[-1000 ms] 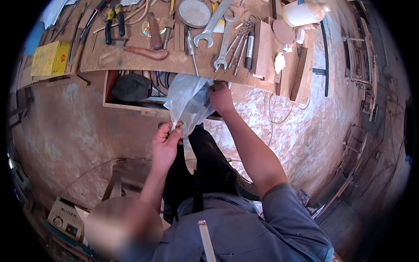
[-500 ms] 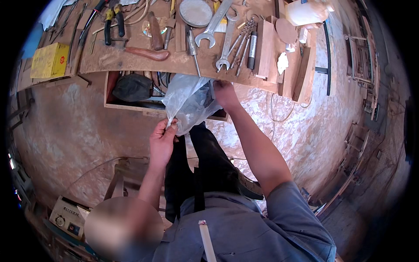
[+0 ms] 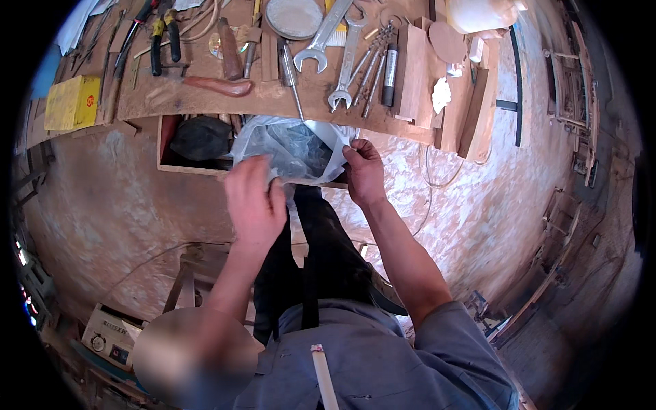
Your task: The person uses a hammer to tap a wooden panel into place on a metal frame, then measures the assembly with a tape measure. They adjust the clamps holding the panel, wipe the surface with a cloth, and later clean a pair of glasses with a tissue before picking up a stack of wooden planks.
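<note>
right hand pinches plastic bag by right edge | left hand (blurred) at near-left edge, can't tell grip | bag between, longer crosswise

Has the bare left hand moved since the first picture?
Yes; the left hand has moved forward, now overlapping the front edge of the brown wooden drawer.

2 hands, 1 clr. bag, 2 wrenches, 1 yel. box
</note>
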`<action>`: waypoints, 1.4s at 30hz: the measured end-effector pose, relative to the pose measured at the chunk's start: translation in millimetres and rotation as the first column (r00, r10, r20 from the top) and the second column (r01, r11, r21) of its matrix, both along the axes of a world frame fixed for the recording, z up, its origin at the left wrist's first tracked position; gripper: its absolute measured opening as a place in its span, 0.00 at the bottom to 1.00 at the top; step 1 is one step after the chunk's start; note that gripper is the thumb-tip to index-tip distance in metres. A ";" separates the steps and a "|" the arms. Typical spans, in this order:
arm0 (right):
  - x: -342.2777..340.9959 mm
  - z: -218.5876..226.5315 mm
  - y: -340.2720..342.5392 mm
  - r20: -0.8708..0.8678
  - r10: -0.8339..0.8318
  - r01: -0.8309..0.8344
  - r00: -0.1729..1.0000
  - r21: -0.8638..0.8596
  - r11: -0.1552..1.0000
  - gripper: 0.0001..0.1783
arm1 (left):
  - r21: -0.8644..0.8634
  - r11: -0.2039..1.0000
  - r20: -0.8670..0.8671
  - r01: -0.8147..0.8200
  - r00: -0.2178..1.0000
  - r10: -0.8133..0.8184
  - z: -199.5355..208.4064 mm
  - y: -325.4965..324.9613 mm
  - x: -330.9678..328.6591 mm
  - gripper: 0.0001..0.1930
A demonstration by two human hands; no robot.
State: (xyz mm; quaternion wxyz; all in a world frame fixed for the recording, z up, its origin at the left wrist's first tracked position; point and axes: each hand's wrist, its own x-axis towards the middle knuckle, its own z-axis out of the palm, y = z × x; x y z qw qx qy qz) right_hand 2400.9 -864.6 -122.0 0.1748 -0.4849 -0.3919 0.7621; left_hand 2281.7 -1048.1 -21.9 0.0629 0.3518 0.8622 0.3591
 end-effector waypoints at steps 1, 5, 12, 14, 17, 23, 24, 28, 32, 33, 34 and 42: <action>-12.6 22.7 -2.9 0.021 -0.025 0.025 0.999 -0.002 1.000 0.11 | 0.010 0.992 0.050 0.124 0.991 -0.124 -1.4 6.6 -1.6 0.23; -8.2 42.5 17.0 0.052 0.205 -0.186 0.977 -0.248 0.951 0.11 | -0.084 0.972 0.317 0.221 0.930 -0.184 -31.5 53.9 3.0 0.23; 10.3 55.9 28.9 0.207 0.540 -0.576 0.816 0.387 0.720 0.10 | -0.113 0.945 0.174 0.308 0.942 -0.287 -64.9 86.6 -4.8 0.19; 9.9 54.1 27.2 0.173 0.502 -0.514 0.848 0.501 0.696 0.10 | -0.137 0.931 0.212 0.337 0.928 -0.305 -70.2 85.1 -3.3 0.14; 8.3 57.1 23.3 0.195 0.363 -0.412 0.911 0.458 0.787 0.10 | -0.189 0.908 0.271 0.375 0.908 -0.319 -77.4 81.0 -2.9 0.07; 1.4 52.7 23.5 0.285 0.161 -0.275 0.945 0.425 0.862 0.12 | 0.040 0.961 0.170 0.274 0.946 -0.276 -93.4 81.0 -2.5 0.06; 1.2 47.8 19.2 0.227 0.126 -0.217 0.966 0.438 0.873 0.13 | 0.081 0.959 0.187 0.271 0.941 -0.282 -98.8 81.7 -4.0 0.06; 11.3 57.0 14.9 0.433 0.251 -0.418 0.866 0.347 0.840 0.15 | 0.063 0.978 0.480 0.196 0.853 -0.202 -98.6 80.2 -7.6 0.07; 23.1 46.0 20.1 0.281 0.261 -0.331 0.924 0.239 0.913 0.08 | -0.064 0.958 0.611 0.280 0.770 -0.184 -90.0 78.9 -15.3 0.08; 23.6 48.8 22.9 0.238 0.248 -0.305 0.939 0.244 0.920 0.07 | -0.031 0.949 0.583 0.315 0.777 -0.238 -94.3 76.2 -16.1 0.09; 21.7 47.7 23.4 0.187 0.259 -0.303 0.948 0.271 0.914 0.07 | 0.000 0.935 0.553 0.354 0.779 -0.295 -97.0 75.0 -16.2 0.10; 0.6 38.3 16.1 -0.152 -0.147 0.072 0.977 -0.417 0.906 0.18 | -0.138 0.865 0.454 0.482 0.807 -0.377 -98.2 88.3 -8.6 0.22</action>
